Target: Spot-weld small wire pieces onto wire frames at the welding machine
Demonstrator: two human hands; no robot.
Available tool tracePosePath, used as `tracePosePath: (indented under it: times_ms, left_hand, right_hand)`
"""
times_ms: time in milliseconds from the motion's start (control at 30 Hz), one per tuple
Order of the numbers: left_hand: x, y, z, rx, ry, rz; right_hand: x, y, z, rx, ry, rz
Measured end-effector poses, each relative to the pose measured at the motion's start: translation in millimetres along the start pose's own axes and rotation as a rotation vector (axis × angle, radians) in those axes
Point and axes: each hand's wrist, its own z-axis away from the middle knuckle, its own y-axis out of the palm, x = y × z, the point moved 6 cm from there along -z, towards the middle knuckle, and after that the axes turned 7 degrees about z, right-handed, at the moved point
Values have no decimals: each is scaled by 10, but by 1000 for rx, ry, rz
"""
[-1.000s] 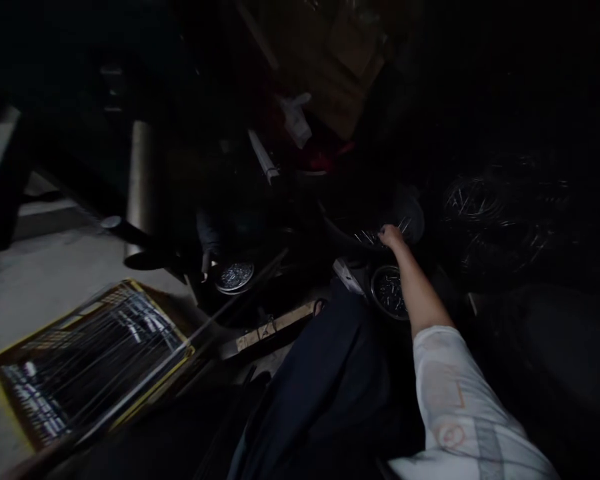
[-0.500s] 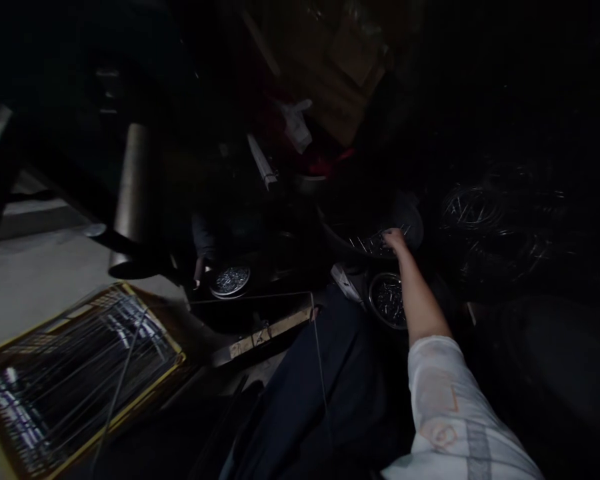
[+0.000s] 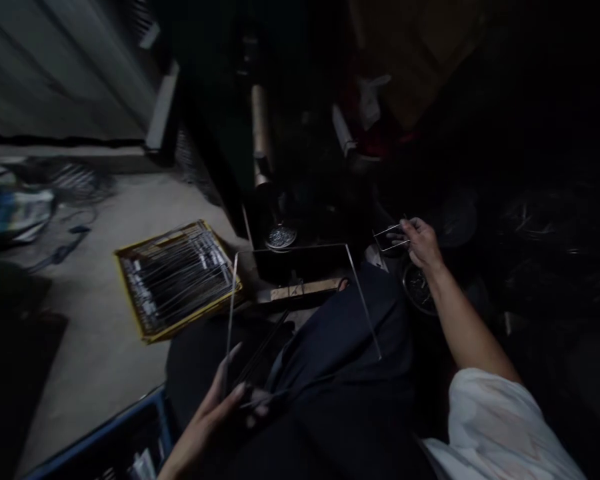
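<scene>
My left hand [image 3: 220, 407], at the lower left over my lap, is closed on a large thin wire bent into a U [image 3: 290, 250]. Its two legs hang down from a straight span, one of them meeting my fingers. Out to the right, my right hand [image 3: 421, 243] pinches a small U-shaped wire [image 3: 383, 249] whose closed end points left. Just under that wrist stands a round bowl [image 3: 420, 288] with small metal pieces. The dark scene blurs the left fingertips.
A yellow crate [image 3: 177, 283] full of long wires stands on the floor to the left. Beyond my knees lie a wooden strip [image 3: 305, 289] and a dish of small metal parts [image 3: 281, 237]. A blue crate [image 3: 155, 407] is at the lower left, a metal tube [image 3: 261, 130] ahead.
My right hand has come back from the dark basin, now with a small U-shaped wire in it. My left hand has come into view with the large wire. The view has swung left.
</scene>
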Motion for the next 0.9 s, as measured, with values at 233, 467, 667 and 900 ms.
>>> tracePosePath:
  times_ms: [233, 467, 667, 900]
  left_hand:
    - [160, 310, -91, 98, 34, 236]
    - [334, 309, -102, 164, 64, 308]
    - [411, 291, -170, 203, 100, 335]
    - [451, 284, -237, 206, 68, 426]
  right_hand:
    - [-702, 1550, 466, 169, 391, -147]
    - [-1200, 2239, 570, 9, 591, -382]
    - [-1124, 2474, 519, -71, 520, -436]
    - [-1053, 2544, 472, -199, 427, -473]
